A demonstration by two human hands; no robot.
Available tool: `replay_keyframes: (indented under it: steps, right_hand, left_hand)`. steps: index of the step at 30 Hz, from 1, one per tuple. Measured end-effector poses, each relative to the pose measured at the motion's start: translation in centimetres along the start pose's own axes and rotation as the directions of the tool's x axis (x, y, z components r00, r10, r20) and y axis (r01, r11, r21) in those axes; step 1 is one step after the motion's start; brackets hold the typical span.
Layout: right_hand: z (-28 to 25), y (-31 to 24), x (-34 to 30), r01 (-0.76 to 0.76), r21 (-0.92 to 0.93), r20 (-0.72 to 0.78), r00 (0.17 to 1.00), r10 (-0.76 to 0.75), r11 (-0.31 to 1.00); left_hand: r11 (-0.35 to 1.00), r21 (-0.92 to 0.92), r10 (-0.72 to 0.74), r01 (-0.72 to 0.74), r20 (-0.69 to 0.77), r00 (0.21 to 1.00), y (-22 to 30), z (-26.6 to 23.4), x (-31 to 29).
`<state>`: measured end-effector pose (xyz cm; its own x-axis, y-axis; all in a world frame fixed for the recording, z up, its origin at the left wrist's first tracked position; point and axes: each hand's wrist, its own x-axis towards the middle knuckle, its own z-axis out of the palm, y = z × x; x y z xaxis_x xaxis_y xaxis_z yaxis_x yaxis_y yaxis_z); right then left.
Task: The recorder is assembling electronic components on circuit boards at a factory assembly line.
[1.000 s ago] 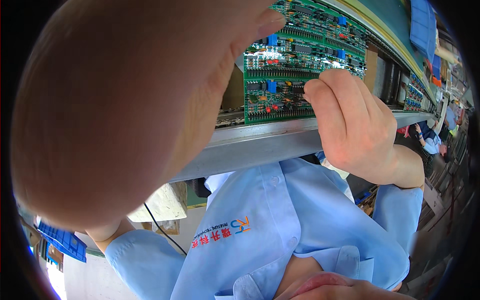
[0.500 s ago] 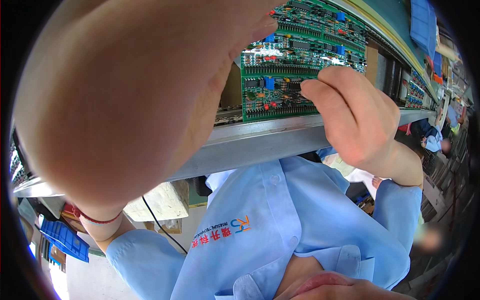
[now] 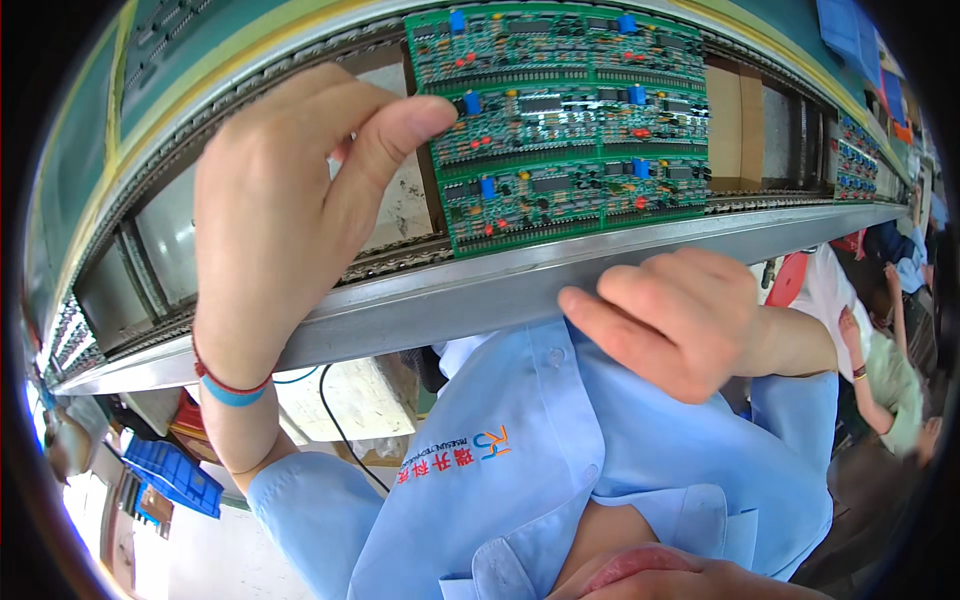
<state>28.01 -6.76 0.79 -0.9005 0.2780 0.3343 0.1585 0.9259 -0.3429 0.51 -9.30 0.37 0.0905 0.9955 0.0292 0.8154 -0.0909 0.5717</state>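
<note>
A green circuit board panel (image 3: 575, 150) lies across the conveyor rails, dense with black chips, blue blocks and red parts. My left hand (image 3: 290, 190) is at its left edge, closed, with the thumb lying over the edge beside a blue block; the other fingers curl partly out of sight. In front of the panel, over the metal front rail (image 3: 430, 300), hovers my right hand (image 3: 670, 320), apart from the board. Its fingers are curled together, and whatever may be between the fingertips is hidden.
Chain tracks (image 3: 395, 262) run along both sides of the conveyor. More boards (image 3: 855, 160) sit farther along at the right, and another board (image 3: 165, 35) lies at the upper left. A blue crate (image 3: 172, 478) stands below left. Another person's arm (image 3: 865, 385) shows at the right.
My left hand has come down from close to the camera to the panel's left edge. My right hand has drawn back from the panel's front row toward me. The view has shifted.
</note>
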Motion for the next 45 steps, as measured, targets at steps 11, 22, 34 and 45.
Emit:
replay_keyframes:
  steps: [11, 22, 34, 45]
  right_hand:
    - [3.0, -0.6, 0.8, 0.066, 0.041, -0.062, 0.996, -0.063, 0.997]
    - [4.4, -2.4, 4.1, -0.183, -0.049, -0.005, 0.983, 0.183, 0.982]
    - [4.4, -3.0, 4.3, -0.264, -0.052, 0.003, 0.964, 0.265, 0.963]
    - [2.5, -0.7, 2.9, -0.448, 0.025, 0.015, 0.894, 0.448, 0.893]
  left_hand:
    - [0.997, -0.031, -0.064, 0.064, 0.001, 0.998, 1.0, 0.9, 0.9]
    - [0.989, -0.09, -0.112, 0.121, 0.095, 0.989, 0.5, 0.6, 1.5]
    - [0.995, -0.057, -0.075, 0.084, 0.132, 0.988, 1.1, 1.0, 2.0]
    - [0.992, 0.02, -0.12, 0.123, -0.106, 0.987, -0.2, -2.1, -1.3]
